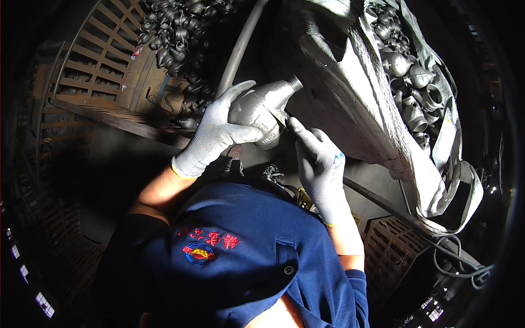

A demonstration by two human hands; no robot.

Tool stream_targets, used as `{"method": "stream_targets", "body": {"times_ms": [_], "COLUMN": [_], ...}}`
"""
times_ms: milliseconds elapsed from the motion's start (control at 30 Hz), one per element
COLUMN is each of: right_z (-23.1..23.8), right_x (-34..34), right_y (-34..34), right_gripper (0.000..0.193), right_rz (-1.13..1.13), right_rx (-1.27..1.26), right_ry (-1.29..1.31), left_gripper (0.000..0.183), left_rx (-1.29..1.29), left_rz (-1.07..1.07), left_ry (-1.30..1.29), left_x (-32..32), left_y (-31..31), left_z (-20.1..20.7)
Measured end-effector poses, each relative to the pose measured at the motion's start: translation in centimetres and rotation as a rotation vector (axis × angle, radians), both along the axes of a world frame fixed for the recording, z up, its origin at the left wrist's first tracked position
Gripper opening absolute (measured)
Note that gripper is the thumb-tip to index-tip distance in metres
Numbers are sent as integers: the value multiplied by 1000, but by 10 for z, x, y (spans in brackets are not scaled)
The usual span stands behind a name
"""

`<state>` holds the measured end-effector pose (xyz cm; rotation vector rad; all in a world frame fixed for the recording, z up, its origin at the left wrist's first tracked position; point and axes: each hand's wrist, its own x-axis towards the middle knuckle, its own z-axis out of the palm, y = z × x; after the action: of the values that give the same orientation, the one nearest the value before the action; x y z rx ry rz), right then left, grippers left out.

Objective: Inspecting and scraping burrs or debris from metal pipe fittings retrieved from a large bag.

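My left hand (213,128), in a grey knit glove, grips a grey metal casting (257,109) in front of my chest. The casting has a bulging body that narrows to a ridged stub at the upper right, with a round collar low down. Its thumb lies across the lower body and the fingers wrap the far side. Close by on the right is my right hand (321,164), also gloved, with its fingers curled in and the index fingertip at the casting's right edge. Whether it pinches something small there is hidden.
A white woven bulk bag (361,82) at the right holds several similar castings (415,109). More dark castings (180,27) are heaped at the far left beside a slatted brown crate (98,60). A grey pole (240,49) rises beyond my hands. A cable (465,268) coils at lower right.
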<state>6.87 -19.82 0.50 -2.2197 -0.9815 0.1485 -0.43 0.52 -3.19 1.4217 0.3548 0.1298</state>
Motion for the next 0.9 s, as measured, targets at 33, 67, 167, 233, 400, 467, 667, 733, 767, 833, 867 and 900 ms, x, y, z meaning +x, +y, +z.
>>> {"method": "stream_targets", "body": {"times_ms": [33, 67, 167, 233, 400, 467, 667, 733, 767, 833, 867, 900], "right_z": [1, 2, 0, 1, 7, 9, 9, 8, 8, 6, 8, 11], "right_x": [-1, -2, -3, -3, -3, -3, 6, 6, 5, 3, 3, 3], "right_y": [0, 0, -2, -2, -2, -2, 1, 2, 1, 0, -1, -1], "right_gripper": [43, 42, 42, 42, 42, 43, 42, 43, 43, 42, 42, 43], "right_rz": [-2, 2, 21, 29, 55, 63, 13, 41, 60, 94, 94, 86], "right_rx": [0, -47, -120, -147, -214, -224, -40, -19, -87, -146, -146, -62], "right_ry": [0, -23, -121, -136, -150, -76, 35, 19, -31, -85, -85, 38], "left_gripper": [92, 90, 89, 89, 89, 90, 92, 93, 93, 93, 93, 94], "left_rx": [0, -27, -69, -86, -98, -6, 320, 287, 224, 161, 155, 149], "left_rz": [-2, -2, 9, 22, 47, 45, 34, 37, 39, 41, 45, 49], "left_ry": [0, 4, 4, 2, -15, -26, -109, -107, -97, -87, -78, -69], "left_x": [0, 0, 0, 0, 1, 1, 1, 1, 1, 1, 1, 1], "left_y": [-1, -2, -1, -1, 0, 2, 4, 3, 3, 2, 3, 4], "left_z": [1, 1, -3, -3, -8, -10, -10, -9, -10, -13, -14, -14]}}
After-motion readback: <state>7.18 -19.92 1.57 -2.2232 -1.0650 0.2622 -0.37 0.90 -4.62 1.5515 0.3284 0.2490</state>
